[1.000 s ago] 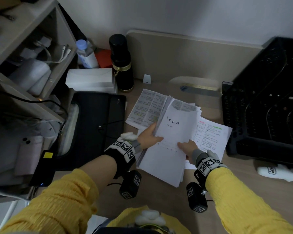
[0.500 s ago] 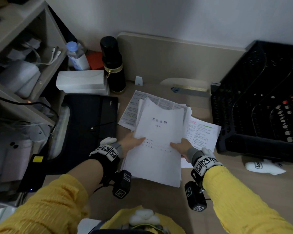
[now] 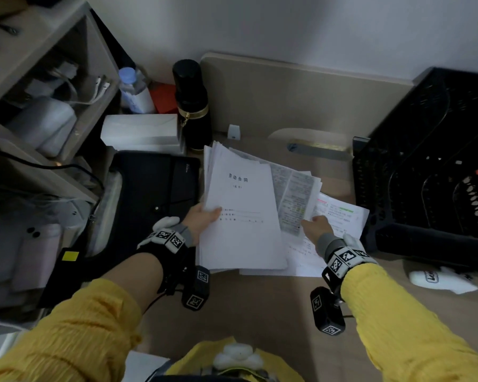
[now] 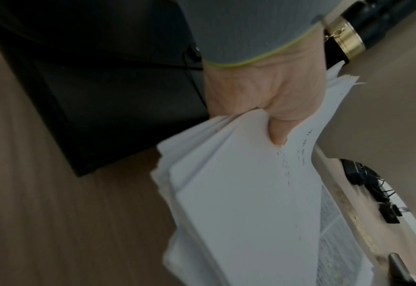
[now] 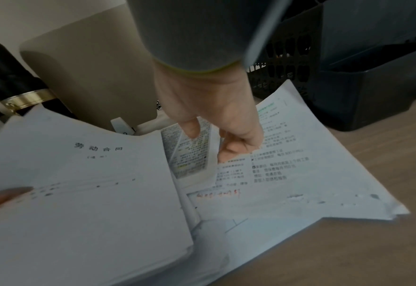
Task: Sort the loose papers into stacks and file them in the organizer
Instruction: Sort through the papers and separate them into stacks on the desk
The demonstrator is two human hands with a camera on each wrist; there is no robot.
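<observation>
My left hand (image 3: 204,219) grips a thick stack of white papers (image 3: 240,210) by its left edge, thumb on the title page; the left wrist view shows the thumb (image 4: 277,133) pressed into the stack (image 4: 245,212). My right hand (image 3: 313,227) pinches the near corner of a densely printed sheet (image 3: 294,199), thumb (image 5: 189,127) on top and fingers under it. More printed sheets (image 3: 340,219) lie flat on the desk beneath. The black mesh organizer (image 3: 425,166) stands at the right.
A black folder (image 3: 155,194) lies left of the papers, with a black flask (image 3: 193,106), a white box (image 3: 141,132) and a water bottle (image 3: 135,92) behind it. A shelf unit (image 3: 39,92) fills the left. A white object (image 3: 442,279) lies near the organizer's front.
The white stack has swung left and now stays in my left hand alone. My right hand let go of it and moved right to pinch the printed sheet.
</observation>
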